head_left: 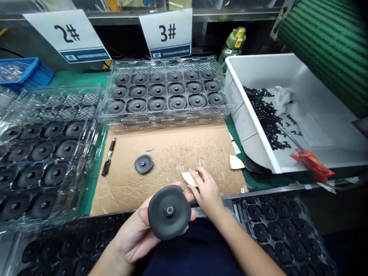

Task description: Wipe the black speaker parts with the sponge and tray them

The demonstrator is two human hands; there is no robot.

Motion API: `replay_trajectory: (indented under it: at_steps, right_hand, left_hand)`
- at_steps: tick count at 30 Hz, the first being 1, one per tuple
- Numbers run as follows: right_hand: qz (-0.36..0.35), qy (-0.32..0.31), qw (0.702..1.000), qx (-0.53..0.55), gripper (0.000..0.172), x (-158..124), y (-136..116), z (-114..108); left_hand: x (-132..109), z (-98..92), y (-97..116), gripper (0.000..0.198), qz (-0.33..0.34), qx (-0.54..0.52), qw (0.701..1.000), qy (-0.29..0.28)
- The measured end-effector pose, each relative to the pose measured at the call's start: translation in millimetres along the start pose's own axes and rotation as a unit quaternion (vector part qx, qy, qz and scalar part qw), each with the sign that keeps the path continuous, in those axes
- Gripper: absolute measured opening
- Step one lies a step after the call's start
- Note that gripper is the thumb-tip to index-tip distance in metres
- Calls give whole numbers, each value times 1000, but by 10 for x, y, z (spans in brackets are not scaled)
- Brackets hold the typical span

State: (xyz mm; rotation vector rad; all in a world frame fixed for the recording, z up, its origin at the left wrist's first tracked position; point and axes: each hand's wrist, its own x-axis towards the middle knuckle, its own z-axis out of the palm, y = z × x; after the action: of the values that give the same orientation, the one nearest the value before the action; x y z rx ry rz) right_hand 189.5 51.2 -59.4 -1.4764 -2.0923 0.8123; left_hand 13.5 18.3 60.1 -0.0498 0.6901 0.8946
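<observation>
My left hand (138, 234) grips a black rounded plastic disc (178, 222) by its edges, its dished face with a small central hub turned up toward me. To the right, over the cardboard sheet (123, 195), my right hand (206, 188) has its fingers closed on a cream-coloured flat pad (188, 178), partly covered by the fingers. A second black disc (143, 164) lies hub-up on the cardboard, left of centre. Near the cardboard's right edge rests another cream pad (236, 162).
Clear trays of black discs stand behind (166, 119), at left (66, 184) and at lower right (307, 207). A pen (109, 156) lies on the cardboard. A white bin (253, 134) holds small black parts; an orange-handled soldering iron (313, 165) lies across its rim.
</observation>
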Motion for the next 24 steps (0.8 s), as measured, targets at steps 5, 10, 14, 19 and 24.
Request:
replay_trajectory:
  at_steps: [5,10,14,19,24]
  right_hand:
    - [8,25,999,31,31,267,91,-30]
    - [36,49,994,89,27,427,-26,-327]
    - [-21,75,988,132,28,294,-595,-643]
    - [-193,0,973,130,37,66,-1098,-767]
    - [-131,-101,970,177,28,52,-1111,-880]
  left_hand:
    - [-52,-77,6,47,6,-18,1000,-23]
    - [-105,-178,-12,48,50,-10,998,-32]
    - [-58,-210,-66,46,127,6,992,-16]
    - [-40,-211,-95,49,262,65,959,85]
    - [-105,-186,-80,51,305,90,937,146]
